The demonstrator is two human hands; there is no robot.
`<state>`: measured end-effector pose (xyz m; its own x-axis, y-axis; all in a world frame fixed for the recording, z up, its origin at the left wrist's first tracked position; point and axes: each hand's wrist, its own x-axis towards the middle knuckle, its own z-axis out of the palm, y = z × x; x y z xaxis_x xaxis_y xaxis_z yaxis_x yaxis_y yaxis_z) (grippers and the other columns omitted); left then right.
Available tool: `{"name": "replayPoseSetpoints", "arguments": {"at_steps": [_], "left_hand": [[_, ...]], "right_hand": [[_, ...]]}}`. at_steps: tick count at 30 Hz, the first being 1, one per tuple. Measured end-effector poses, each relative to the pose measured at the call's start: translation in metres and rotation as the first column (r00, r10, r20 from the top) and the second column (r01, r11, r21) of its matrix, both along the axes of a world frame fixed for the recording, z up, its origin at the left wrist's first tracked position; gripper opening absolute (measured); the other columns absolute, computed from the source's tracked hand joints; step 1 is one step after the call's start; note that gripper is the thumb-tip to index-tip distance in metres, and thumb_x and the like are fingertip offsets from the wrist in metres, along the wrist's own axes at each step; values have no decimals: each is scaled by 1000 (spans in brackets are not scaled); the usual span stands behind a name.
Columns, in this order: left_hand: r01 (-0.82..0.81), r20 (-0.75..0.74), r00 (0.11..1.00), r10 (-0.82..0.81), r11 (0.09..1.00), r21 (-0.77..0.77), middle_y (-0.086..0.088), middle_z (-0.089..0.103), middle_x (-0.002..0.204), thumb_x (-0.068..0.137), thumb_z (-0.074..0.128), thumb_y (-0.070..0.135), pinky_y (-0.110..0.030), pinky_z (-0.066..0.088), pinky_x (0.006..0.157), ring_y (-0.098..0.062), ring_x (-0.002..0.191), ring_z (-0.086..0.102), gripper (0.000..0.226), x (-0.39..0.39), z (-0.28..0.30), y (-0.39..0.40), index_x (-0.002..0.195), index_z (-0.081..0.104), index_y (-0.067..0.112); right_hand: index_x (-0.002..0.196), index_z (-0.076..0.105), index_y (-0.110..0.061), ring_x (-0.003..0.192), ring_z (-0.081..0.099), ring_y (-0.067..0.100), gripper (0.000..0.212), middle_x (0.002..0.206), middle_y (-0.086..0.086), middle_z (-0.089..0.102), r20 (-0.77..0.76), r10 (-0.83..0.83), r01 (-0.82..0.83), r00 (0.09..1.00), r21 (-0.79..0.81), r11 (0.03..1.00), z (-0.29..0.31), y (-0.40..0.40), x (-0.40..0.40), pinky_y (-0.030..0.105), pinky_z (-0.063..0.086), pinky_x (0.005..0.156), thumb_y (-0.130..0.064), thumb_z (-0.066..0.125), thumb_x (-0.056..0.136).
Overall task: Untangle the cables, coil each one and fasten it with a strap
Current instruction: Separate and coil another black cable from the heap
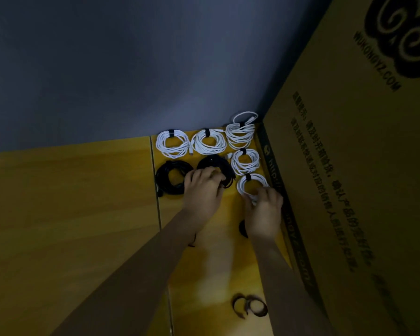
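While the left hand (204, 187) is gripping a springy black cable coil (216, 169) on the yellow wooden counter (83, 202), the right hand (264, 209) is pinching a light, floppy white strapped coil (251, 186) by its rim.

The cardboard box (349, 166) on the right carries dark print. Near its far top, beside a swirled logo (403, 32), runs a web address that reads roughly "WUKONGYZ.COM", though the letters are blurred. Below it stand lines of Chinese characters, too blurred to read. Along the box's lower edge runs a strip beginning "http", the rest unclear.
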<state>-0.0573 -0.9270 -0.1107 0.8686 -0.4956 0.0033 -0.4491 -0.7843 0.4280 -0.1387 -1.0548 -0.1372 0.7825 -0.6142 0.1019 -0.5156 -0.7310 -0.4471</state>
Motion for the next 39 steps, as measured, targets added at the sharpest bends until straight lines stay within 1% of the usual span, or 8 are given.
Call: {"name": "replayPoseSetpoints", "arguments": {"at_steps": [3, 7, 10, 13, 18, 24, 32, 39], "left_hand": [[-45, -28, 999, 45, 999, 1, 0, 48, 134, 100, 46, 32, -35, 23, 107, -23, 126, 43, 31, -4, 12, 13, 128, 55, 23], [-125, 0, 992, 125, 992, -22, -6, 54, 121, 99, 49, 28, -37, 38, 93, -27, 115, 49, 24, -11, 33, 46, 116, 60, 16], [-213, -33, 976, 214, 976, 36, -6, 54, 122, 99, 46, 28, -37, 41, 92, -28, 115, 50, 25, -17, 51, 88, 118, 58, 15], [-286, -4, 958, 288, 953, 104, -6, 55, 122, 100, 44, 28, -38, 43, 88, -27, 113, 52, 26, -27, 72, 143, 120, 55, 16], [-468, 54, 883, 467, 866, 173, -8, 56, 123, 100, 46, 30, -41, 44, 87, -29, 113, 53, 28, -51, 123, 252, 123, 54, 16], [-680, 101, 732, 674, 710, 183, -9, 55, 125, 97, 50, 33, -43, 44, 89, -31, 116, 52, 31, -85, 172, 399, 122, 54, 16], [-803, 140, 593, 793, 569, 179, -9, 57, 120, 98, 48, 34, -42, 44, 86, -33, 110, 55, 31, -116, 196, 587, 123, 53, 16], [-788, 53, 603, 796, 584, 194, -6, 56, 123, 99, 48, 33, -44, 45, 90, -29, 115, 53, 31, -102, 183, 746, 125, 51, 17]], "right_hand": [[107, 66, -2, 112, 50, 40, 30, 115, 18, 60, -1, 8, -8, 1000, -32, 999, 5, 2, -5, 50, 44, 88, -25, 69, 88], [105, 67, -3, 106, 52, 44, 25, 112, 20, 60, 21, 79, -78, 997, -56, 995, 18, 5, -17, 53, 45, 84, -11, 72, 82], [106, 67, -2, 105, 52, 43, 22, 109, 20, 60, -44, 219, -221, 975, -60, 973, 35, 19, -19, 49, 42, 88, -10, 67, 85], [107, 67, -2, 105, 54, 41, 22, 110, 18, 61, -102, 430, -439, 897, -88, 894, 53, 55, -12, 48, 45, 88, -14, 65, 89], [129, 56, -9, 122, 45, 32, 34, 127, 11, 54, -165, 729, -743, 665, -51, 667, 92, 155, 17, 42, 38, 100, -22, 50, 98], [133, 52, -10, 127, 40, 26, 37, 130, 7, 52, -68, 870, -871, 488, 32, 490, 144, 296, 43, 38, 38, 102, -22, 48, 98], [134, 52, -11, 129, 38, 26, 37, 134, 8, 50, -72, 938, -941, 339, 0, 340, 176, 488, 63, 37, 37, 101, -21, 49, 98], [129, 55, -8, 122, 43, 31, 35, 129, 12, 52, -124, 937, -943, 326, 31, 332, 158, 657, 84, 43, 43, 96, -21, 51, 97]]}}
